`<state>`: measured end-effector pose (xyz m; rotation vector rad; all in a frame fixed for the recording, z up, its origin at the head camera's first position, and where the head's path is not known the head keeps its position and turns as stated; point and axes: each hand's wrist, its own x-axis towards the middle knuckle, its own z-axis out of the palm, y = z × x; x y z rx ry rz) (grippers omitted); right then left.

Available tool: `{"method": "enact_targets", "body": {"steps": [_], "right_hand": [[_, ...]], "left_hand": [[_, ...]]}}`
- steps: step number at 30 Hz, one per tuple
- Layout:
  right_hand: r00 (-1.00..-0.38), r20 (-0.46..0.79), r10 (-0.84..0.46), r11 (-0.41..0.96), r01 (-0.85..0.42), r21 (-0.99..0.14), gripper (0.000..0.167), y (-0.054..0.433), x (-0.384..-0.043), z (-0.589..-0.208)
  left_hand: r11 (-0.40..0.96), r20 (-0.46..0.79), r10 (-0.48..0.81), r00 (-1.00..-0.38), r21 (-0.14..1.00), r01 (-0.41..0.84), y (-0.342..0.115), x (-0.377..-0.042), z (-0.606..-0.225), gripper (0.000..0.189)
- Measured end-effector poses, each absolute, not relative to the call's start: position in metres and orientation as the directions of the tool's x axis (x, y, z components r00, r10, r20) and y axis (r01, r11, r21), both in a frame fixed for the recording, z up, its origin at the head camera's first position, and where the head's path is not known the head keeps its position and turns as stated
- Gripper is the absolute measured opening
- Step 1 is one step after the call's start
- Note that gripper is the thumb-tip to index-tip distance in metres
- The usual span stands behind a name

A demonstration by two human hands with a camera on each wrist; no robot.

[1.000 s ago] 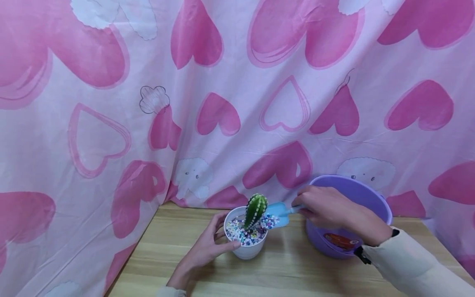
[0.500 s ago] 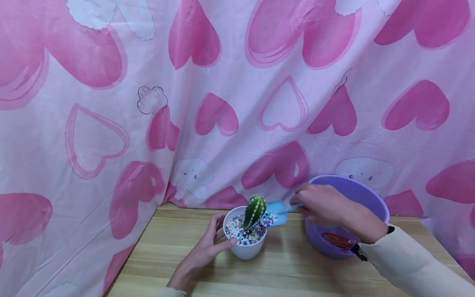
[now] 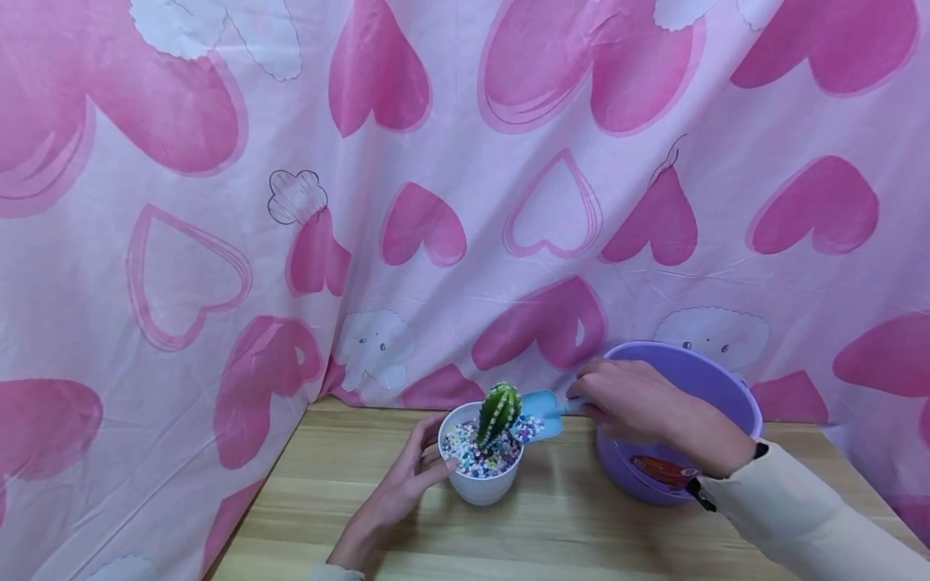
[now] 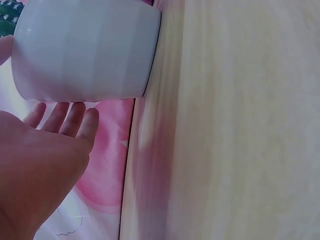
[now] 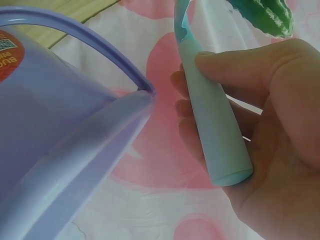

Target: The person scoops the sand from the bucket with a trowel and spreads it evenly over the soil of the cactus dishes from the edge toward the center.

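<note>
A white flowerpot (image 3: pixel 483 489) with a green cactus (image 3: pixel 499 415) stands on the wooden table, filled with small multicoloured pebbles (image 3: pixel 472 453). My left hand (image 3: pixel 404 482) holds the pot from its left side, thumb at the front rim. In the left wrist view, the fingertips (image 4: pixel 89 122) meet the pot's wall. My right hand (image 3: pixel 639 407) grips the handle of a light blue toy shovel (image 3: pixel 546 410), its handle (image 5: pixel 212 115) between thumb and fingers in the right wrist view. More pebbles lie in the scoop, whose tip overlaps the pot's right rim beside the cactus.
A purple bucket (image 3: pixel 737 401) with a red label stands to the right, partly behind my right forearm. Its handle (image 5: pixel 95 37) shows in the right wrist view. A pink heart-patterned curtain (image 3: pixel 429 323) hangs behind and left of the wooden table (image 3: pixel 567 528).
The left thumb has drawn back leftward along the pot's front rim. The shovel stays nearly in place at the right rim, with slightly fewer pebbles showing in its scoop.
</note>
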<state>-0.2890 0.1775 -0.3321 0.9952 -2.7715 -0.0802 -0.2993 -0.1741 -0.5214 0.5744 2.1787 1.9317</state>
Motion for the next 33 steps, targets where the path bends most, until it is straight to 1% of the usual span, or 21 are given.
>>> {"method": "enact_targets", "body": {"steps": [6,13,18,23,30,33], "right_hand": [[-0.738,0.194,-0.646,0.763,-0.628,0.152,0.022,0.173,-0.288,-0.331],[-0.754,0.171,-0.634,0.772,-0.606,0.192,0.033,0.166,-0.288,-0.329],[-0.758,0.179,-0.627,0.778,-0.596,0.199,0.030,0.164,-0.287,-0.327],[-0.756,0.191,-0.626,0.779,-0.595,0.197,0.029,0.166,-0.287,-0.327],[-0.718,0.247,-0.651,0.759,-0.603,0.247,0.025,0.167,-0.286,-0.328],[-0.704,0.273,-0.656,0.755,-0.598,0.270,0.027,0.167,-0.286,-0.329]], "left_hand": [[0.053,0.131,0.372,-0.919,0.985,0.162,-0.172,-0.299,-0.521,0.060],[0.041,0.118,0.349,-0.930,0.989,0.141,-0.170,-0.299,-0.523,0.058],[0.034,0.113,0.328,-0.938,0.991,0.131,-0.170,-0.298,-0.524,0.057],[0.037,0.128,0.327,-0.936,0.988,0.148,-0.169,-0.298,-0.524,0.054],[0.071,0.146,0.317,-0.937,0.982,0.177,-0.168,-0.299,-0.524,0.051],[0.077,0.147,0.308,-0.940,0.981,0.178,-0.167,-0.300,-0.524,0.049]]}}
